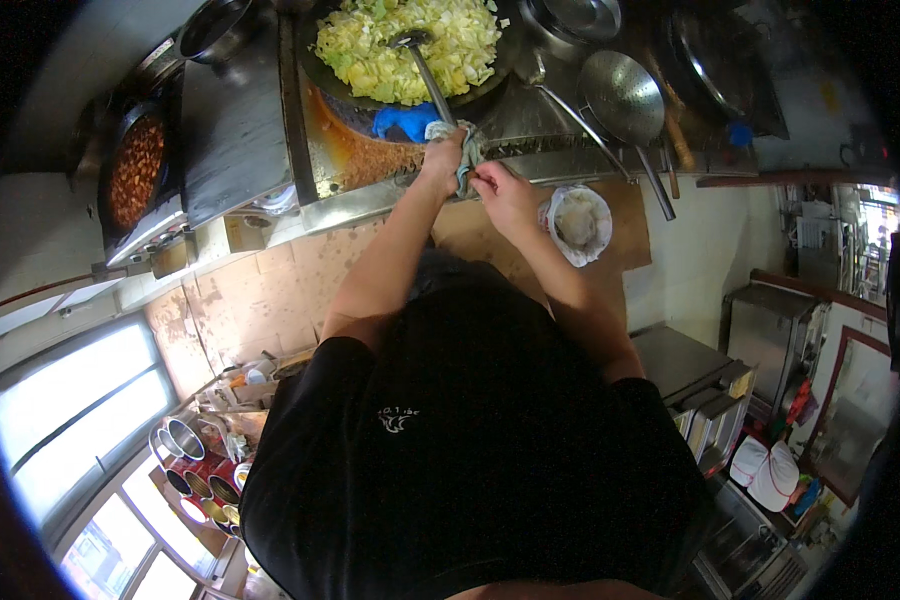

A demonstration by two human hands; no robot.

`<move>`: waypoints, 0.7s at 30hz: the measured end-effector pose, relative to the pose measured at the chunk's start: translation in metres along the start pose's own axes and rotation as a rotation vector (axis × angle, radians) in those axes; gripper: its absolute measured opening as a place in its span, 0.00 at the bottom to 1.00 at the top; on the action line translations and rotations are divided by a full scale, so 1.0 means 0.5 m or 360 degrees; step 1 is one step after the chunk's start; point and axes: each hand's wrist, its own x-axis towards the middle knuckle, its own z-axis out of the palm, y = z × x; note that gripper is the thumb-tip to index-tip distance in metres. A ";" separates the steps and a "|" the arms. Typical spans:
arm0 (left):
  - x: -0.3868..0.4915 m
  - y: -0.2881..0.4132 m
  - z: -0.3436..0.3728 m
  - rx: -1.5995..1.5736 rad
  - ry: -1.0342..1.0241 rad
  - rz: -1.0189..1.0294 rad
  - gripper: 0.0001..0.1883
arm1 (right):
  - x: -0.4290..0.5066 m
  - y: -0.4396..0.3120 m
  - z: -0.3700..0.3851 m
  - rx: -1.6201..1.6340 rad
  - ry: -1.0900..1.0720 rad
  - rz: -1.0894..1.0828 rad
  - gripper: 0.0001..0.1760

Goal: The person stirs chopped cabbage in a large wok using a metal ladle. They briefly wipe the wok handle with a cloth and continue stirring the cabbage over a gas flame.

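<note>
My left hand grips the handle of a metal ladle through a pale grey-green cloth. The ladle's head rests on chopped cabbage heaped in a large wok. Close beside it, my right hand has its fingers curled at the loose side of the cloth, seeming to pinch it. A blue cloth lies against the near rim of the wok, just beyond my left hand.
Reddish-brown food fills a pan at the left. A perforated strainer and a long-handled utensil lie right of the wok. Below the stove edge stands a lined bucket. Several open cans are at lower left.
</note>
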 end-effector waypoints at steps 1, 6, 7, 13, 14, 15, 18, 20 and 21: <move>0.001 -0.001 0.001 0.0032 0.0008 0.0006 0.12 | 0.001 0.003 0.004 -0.0024 0.0050 -0.0017 0.12; -0.018 -0.010 0.012 0.0064 0.0098 0.0024 0.16 | -0.002 -0.015 -0.002 -0.0227 0.0191 -0.0056 0.15; -0.035 -0.009 0.020 0.0047 0.0111 0.0037 0.16 | -0.008 -0.017 -0.003 -0.0247 0.0216 -0.0083 0.15; -0.095 -0.055 0.019 0.0226 0.0176 0.0082 0.19 | -0.014 -0.015 -0.005 -0.0380 0.0229 -0.0042 0.16; -0.097 -0.075 0.009 0.0252 0.0152 0.0108 0.21 | -0.015 -0.021 -0.005 -0.0419 0.0238 -0.0024 0.16; -0.111 -0.080 0.014 0.0284 0.0115 0.0134 0.22 | -0.015 -0.018 -0.008 -0.0406 0.0262 -0.0028 0.16; -0.138 -0.086 0.012 0.0205 0.0096 0.0160 0.25 | -0.014 0.015 -0.010 -0.0258 0.0191 0.0051 0.17; -0.135 -0.098 -0.002 0.0379 0.0046 0.0363 0.26 | -0.009 0.072 -0.009 -0.0028 -0.0034 0.0229 0.19; -0.147 -0.093 -0.001 0.0639 0.0138 0.0425 0.25 | -0.014 0.098 -0.002 0.0210 -0.0106 0.0244 0.19</move>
